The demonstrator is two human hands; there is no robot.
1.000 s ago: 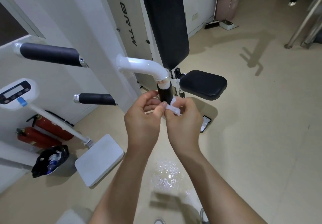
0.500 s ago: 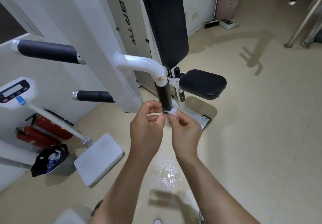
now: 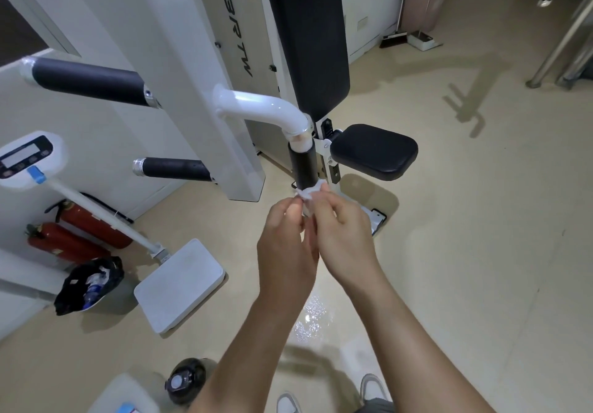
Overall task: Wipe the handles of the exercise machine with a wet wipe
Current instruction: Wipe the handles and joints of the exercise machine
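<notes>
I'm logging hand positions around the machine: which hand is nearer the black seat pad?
Right. The right hand is just short of the seat pad, slightly to its left; the left hand lies farther left. Both pinch the wet wipe.

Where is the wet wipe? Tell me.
Head view, centre: the wet wipe is pinched between left hand and right hand, at the bottom of the vertical black handle.

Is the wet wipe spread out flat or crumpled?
Crumpled: the wet wipe is a bunched wad pinched by the left hand and right hand.
</notes>
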